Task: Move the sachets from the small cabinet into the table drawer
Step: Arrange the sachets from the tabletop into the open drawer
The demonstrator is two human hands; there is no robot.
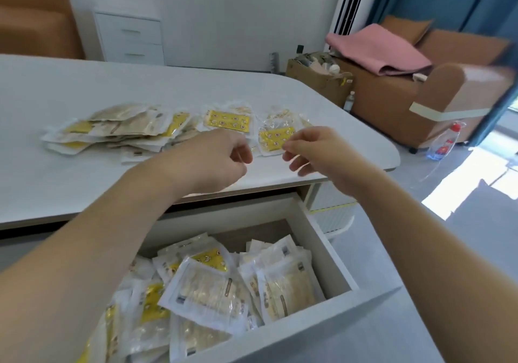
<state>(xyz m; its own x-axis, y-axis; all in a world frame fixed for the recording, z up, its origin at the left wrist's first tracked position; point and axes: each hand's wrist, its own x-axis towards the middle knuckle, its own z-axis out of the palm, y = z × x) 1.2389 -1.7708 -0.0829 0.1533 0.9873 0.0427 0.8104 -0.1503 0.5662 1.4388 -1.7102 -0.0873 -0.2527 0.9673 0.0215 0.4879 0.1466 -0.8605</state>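
Note:
A heap of clear and yellow sachets [117, 130] lies on the white table [56, 183], with a few single sachets [276, 138] spread to its right. Below the table's edge the drawer [330, 250] stands pulled out, holding several sachets [207, 289] in a loose pile. My left hand [215, 158] hovers over the table near the heap's right end, fingers loosely curled and holding nothing. My right hand [316, 149] hovers just in front of a yellow sachet, fingers loosely bent and empty. The small white cabinet [130, 37] stands against the far wall, its drawers closed.
A brown sofa [437, 93] with a pink cloth [375, 51] stands to the right, beside a cardboard box [319, 76]. A plastic bottle [445, 144] lies on the floor near the sofa. The drawer's front panel [322, 329] juts out toward me.

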